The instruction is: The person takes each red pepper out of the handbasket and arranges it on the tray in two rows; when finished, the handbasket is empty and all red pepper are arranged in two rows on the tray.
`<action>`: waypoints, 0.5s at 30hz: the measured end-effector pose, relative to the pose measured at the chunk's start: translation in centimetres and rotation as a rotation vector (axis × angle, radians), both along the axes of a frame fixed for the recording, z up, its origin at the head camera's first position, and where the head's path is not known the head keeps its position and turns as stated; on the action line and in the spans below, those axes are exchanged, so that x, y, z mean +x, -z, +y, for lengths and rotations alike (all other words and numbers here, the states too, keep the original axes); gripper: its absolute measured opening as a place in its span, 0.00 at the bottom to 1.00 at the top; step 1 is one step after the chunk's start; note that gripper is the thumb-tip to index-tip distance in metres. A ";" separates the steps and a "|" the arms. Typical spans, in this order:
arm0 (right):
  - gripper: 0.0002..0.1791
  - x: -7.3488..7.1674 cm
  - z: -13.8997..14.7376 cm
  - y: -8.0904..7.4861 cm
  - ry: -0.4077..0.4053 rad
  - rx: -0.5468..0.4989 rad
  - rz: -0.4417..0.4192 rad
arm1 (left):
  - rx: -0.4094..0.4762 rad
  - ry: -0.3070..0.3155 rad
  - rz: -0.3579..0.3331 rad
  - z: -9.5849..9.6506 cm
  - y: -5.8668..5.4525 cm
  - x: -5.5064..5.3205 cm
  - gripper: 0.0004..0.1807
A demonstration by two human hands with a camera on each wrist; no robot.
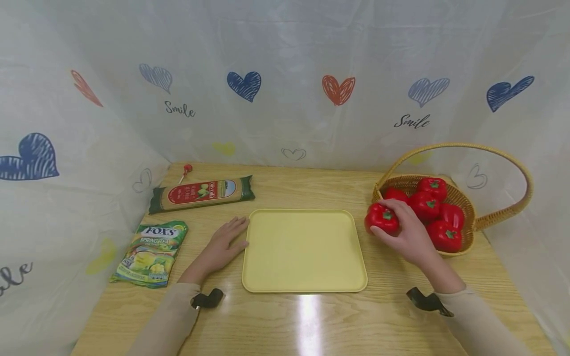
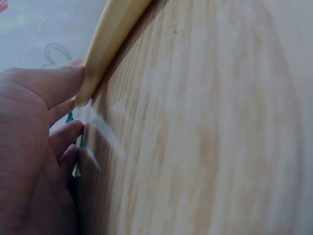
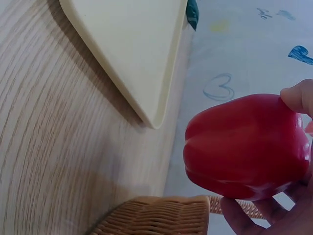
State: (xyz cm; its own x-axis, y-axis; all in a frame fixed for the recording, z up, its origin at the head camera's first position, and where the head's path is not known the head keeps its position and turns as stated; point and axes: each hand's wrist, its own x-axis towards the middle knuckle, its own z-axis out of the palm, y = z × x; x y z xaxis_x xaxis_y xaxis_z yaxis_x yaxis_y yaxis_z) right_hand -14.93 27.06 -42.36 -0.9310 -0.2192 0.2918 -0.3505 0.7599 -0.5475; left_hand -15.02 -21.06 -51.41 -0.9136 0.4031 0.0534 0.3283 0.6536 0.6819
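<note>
My right hand grips a red bell pepper with a green stem, thumb on one side and fingers on the other. In the right wrist view the pepper is held above the table, beside the rim of a wicker basket. More red peppers lie in that basket. A pale yellow tray lies flat in the middle of the table. My left hand rests at the tray's left edge, fingers fairly straight; in the left wrist view its thumb touches the tray's side.
On the left lie a green FOX'S candy bag and a long brown and green packet. A red lollipop lies behind the packet. The basket's tall handle leans out to the right. A white curtain with hearts borders the table.
</note>
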 end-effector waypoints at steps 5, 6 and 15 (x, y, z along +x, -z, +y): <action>0.37 -0.2 -0.5 0.4 -0.008 -0.001 0.006 | 0.001 -0.001 -0.003 0.0 0.0 0.0 0.35; 0.37 -0.2 -0.6 0.4 -0.011 -0.002 0.007 | 0.001 -0.001 -0.004 0.0 0.0 0.0 0.35; 0.34 -0.4 -1.9 0.5 -0.045 -0.030 -0.015 | 0.003 -0.002 -0.005 0.0 -0.1 0.0 0.35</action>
